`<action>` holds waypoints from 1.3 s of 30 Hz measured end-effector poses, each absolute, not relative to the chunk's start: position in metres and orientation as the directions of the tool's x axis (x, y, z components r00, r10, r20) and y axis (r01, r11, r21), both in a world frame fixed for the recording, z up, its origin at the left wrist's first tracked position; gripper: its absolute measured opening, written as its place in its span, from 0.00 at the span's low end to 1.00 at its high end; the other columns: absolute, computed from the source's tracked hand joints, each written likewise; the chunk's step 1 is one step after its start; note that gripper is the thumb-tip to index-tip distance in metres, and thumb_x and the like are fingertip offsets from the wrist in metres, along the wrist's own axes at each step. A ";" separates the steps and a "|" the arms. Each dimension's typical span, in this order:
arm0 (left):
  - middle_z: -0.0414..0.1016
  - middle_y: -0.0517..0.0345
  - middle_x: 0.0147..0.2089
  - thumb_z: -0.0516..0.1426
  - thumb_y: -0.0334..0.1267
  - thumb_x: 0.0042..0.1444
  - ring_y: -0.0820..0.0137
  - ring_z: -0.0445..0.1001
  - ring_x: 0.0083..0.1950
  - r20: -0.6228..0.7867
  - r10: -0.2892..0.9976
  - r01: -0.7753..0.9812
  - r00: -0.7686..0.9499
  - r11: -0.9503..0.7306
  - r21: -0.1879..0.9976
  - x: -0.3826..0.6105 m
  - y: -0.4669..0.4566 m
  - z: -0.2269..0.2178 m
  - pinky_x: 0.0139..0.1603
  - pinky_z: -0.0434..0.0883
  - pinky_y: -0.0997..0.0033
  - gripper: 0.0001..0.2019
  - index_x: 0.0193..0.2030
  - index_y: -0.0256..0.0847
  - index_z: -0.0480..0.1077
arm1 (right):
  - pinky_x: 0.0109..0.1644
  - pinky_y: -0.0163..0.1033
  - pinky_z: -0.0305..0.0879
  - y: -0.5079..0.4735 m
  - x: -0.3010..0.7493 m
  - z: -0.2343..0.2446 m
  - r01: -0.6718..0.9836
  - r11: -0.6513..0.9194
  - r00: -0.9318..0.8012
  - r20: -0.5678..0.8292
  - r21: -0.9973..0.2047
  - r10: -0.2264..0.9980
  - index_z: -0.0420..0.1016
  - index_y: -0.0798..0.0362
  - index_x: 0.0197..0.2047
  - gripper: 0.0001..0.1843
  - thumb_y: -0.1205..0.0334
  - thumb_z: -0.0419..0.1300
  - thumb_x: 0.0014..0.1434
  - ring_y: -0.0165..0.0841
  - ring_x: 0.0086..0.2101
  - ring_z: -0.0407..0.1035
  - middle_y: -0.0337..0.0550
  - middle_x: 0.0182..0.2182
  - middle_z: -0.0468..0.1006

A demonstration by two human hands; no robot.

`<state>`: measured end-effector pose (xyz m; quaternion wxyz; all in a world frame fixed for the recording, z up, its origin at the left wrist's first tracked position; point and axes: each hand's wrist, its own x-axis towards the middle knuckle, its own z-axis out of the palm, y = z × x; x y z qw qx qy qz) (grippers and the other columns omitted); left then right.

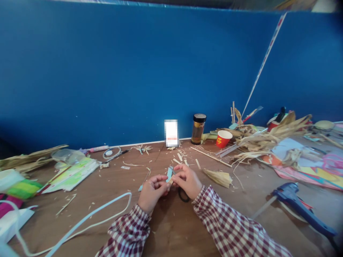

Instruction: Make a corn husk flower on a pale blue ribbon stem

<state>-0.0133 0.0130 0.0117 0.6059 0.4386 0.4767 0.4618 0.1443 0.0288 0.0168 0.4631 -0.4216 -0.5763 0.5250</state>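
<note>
Between the fingertips of my left hand [150, 194] and my right hand [189, 181] is a small strip of pale corn husk [170, 181]. Both hands pinch it just above the brown table [171, 235]. Right behind the fingers shows a light blue strip [169, 173]; whether it is held or lies on the table I cannot tell. A black loop [183, 195], like a scissors handle, is beside my right hand and partly covered by it. To the right of that hand lies a dry husk piece [219, 177]. Pale scraps [180, 157] are scattered beyond the fingers.
A blue glue gun [297, 203] lies at the right, below piled corn husks [268, 142]. Near the blue partition [134, 71] stand a dark-lidded jar [198, 129], a red paper cup [223, 140] and a blurred white object [171, 132]. A white cable [93, 216] loops at left.
</note>
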 end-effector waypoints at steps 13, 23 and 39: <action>0.70 0.63 0.19 0.64 0.38 0.39 0.76 0.66 0.20 -0.082 0.988 -0.142 0.127 0.100 0.985 -0.010 0.012 0.010 0.23 0.63 0.76 0.19 0.37 0.34 0.68 | 0.35 0.38 0.65 0.025 0.145 0.021 0.020 0.151 -0.308 0.138 -0.988 0.941 0.60 0.52 0.42 0.18 0.64 0.61 0.48 0.31 0.28 0.70 0.37 0.28 0.75; 0.69 0.63 0.21 0.64 0.40 0.39 0.78 0.64 0.20 -0.022 0.985 -0.087 0.168 0.037 0.996 -0.006 0.011 0.009 0.23 0.62 0.77 0.19 0.38 0.34 0.68 | 0.29 0.36 0.61 0.025 0.141 0.016 0.077 0.164 -0.291 0.135 -0.983 0.947 0.59 0.52 0.41 0.13 0.60 0.56 0.53 0.30 0.23 0.66 0.36 0.25 0.71; 0.69 0.60 0.19 0.61 0.46 0.42 0.75 0.64 0.20 -0.026 0.976 -0.026 0.215 0.033 0.999 -0.007 0.011 0.005 0.23 0.61 0.75 0.14 0.28 0.35 0.73 | 0.26 0.37 0.60 0.020 0.141 0.021 0.300 0.262 -0.122 0.236 -0.917 0.964 0.61 0.49 0.38 0.12 0.57 0.59 0.51 0.32 0.20 0.66 0.34 0.20 0.73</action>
